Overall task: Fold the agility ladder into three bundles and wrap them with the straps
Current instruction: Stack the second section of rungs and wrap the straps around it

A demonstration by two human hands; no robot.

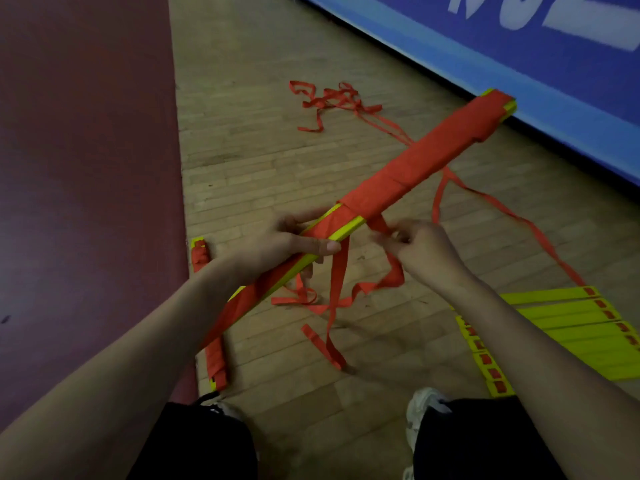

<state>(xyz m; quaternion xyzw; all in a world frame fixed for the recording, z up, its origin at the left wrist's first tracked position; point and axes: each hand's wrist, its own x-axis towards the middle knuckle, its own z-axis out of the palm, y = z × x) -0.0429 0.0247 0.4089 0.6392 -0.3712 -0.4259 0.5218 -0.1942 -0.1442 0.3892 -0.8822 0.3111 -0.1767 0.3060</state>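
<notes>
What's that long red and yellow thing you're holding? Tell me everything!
The bundle is a stack of flat yellow slats, plastic-looking, wound mostly in red fabric strap. It slants from lower left to upper right, its far end near the blue board. The left hand grips its barer yellow part; the right hand pinches a loose strap hanging from it.

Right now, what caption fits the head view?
Left hand grips a ladder bundle while the right hand pinches its red strap.

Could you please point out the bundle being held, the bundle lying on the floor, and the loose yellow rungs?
held bundle (415, 161), head view, on its strap-wrapped middle.
floor bundle (215, 362), head view, on its red lower end.
yellow rungs (571, 311), head view, on an upper rung's middle.
</notes>
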